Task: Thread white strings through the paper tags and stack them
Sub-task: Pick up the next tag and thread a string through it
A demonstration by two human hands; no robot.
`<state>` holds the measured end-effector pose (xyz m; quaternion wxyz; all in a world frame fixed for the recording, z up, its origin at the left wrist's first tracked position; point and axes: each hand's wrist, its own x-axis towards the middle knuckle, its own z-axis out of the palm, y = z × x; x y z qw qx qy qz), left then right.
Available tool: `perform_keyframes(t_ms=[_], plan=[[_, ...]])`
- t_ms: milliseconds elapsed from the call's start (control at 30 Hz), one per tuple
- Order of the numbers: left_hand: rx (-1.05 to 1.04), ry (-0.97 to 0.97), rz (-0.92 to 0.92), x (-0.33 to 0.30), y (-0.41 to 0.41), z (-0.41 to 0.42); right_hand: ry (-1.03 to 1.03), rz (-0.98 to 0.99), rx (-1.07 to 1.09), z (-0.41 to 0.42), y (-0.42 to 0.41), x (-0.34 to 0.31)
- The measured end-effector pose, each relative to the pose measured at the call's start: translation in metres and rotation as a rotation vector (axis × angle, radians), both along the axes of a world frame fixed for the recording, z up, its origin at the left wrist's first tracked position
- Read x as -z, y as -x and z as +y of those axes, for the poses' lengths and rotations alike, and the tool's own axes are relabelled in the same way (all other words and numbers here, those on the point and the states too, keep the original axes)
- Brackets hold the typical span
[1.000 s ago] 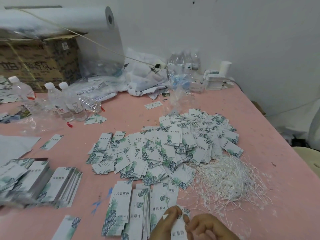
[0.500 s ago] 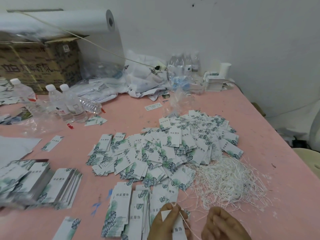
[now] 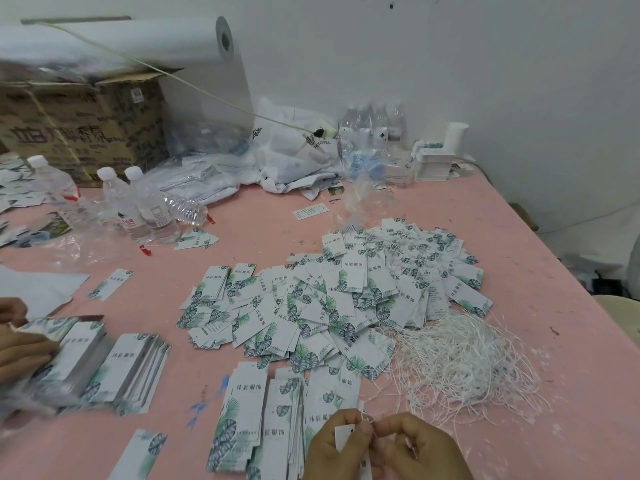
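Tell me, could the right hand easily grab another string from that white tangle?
Probably yes, once free. The string pile lies on the bare table just beyond the right hand, nothing between. But its fingers now pinch a string at the tag held by the left hand.

leaf-printed paper tags heaped mid-table, white strings tangled just right

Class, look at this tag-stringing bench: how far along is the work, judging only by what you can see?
Done: the strung tags spread mid-table. In hand: the left hand holds one tag while the right hand pinches a string at its hole. Left: the neat tag stacks beside the hands and the loose string pile.
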<state>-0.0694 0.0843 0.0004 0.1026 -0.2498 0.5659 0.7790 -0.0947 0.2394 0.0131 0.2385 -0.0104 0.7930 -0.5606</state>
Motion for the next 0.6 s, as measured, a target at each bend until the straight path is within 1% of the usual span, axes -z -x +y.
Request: perform_keyframes(t_ms=[200, 333, 467, 533, 600], plan=[[0.019, -0.02, 0.08, 0.006, -0.002, 0.01, -0.149, 0.122, 0.019, 0.002, 0.002, -0.003], [-0.058, -0.047, 0.063, 0.004, 0.001, 0.015, -0.135, 0.159, 0.092, 0.007, 0.004, 0.0], [-0.091, -0.042, 0.042, 0.002, 0.006, 0.015, -0.1, 0.078, 0.123, 0.01, 0.009, -0.003], [-0.111, -0.065, 0.044, -0.004, 0.01, 0.017, -0.034, 0.012, 0.181, 0.012, 0.011, -0.006], [-0.151, -0.107, 0.008, -0.005, 0.017, 0.018, 0.036, -0.041, 0.255, 0.014, 0.011, -0.01]])
